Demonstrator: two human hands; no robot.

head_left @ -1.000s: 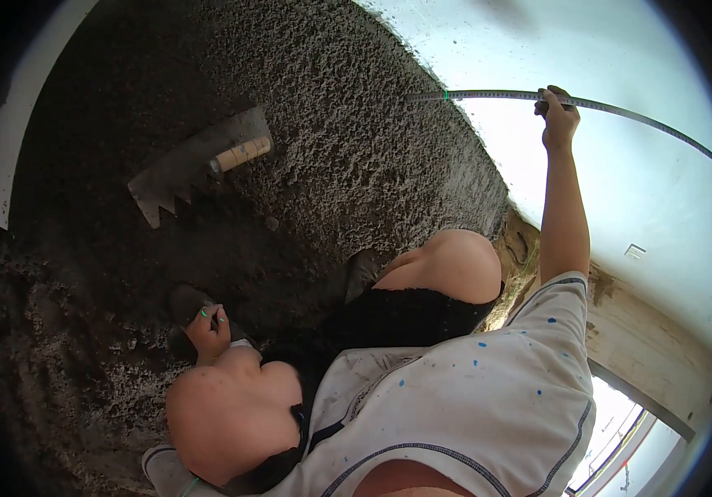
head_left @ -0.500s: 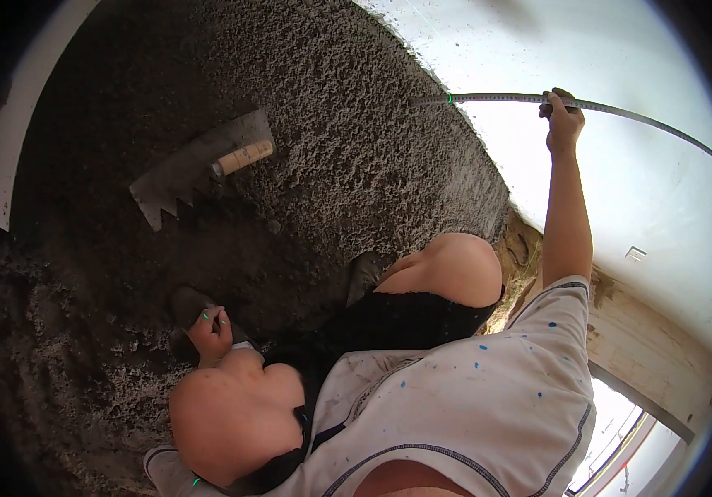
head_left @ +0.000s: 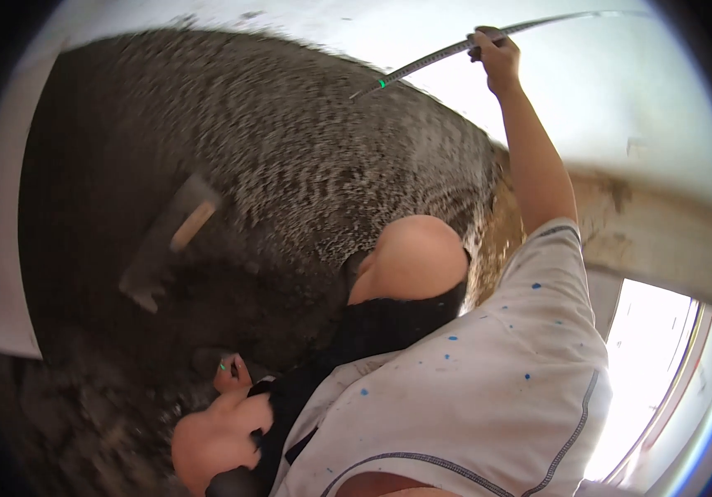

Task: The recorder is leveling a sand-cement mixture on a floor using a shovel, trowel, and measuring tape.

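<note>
My right hand (head_left: 497,58), its arm stretched up and away, is closed around a tape measure blade (head_left: 430,62). The blade slants from above the grey mortar bed (head_left: 281,124) across the white surface, with a small green light mark on it. Beside my left shoe, below the left knee, my left hand (head_left: 230,374) has its fingers curled; what they hold, if anything, cannot be made out. A green spot also shows on that hand. A notched trowel (head_left: 161,248) with a wooden handle lies on the mortar, blurred, out of reach of both hands' grip.
White panels (head_left: 8,273) border the mortar on the left, and a white surface (head_left: 621,91) on the far and right sides. A bright opening (head_left: 650,348) with a frame stands at the right. My bent knees (head_left: 422,257) are low over the mortar.
My view has turned and shifted. The tape blade, still in my right hand, now slants more steeply, and its end looks lifted off the mortar. My left hand remains by the shoe, curled.
</note>
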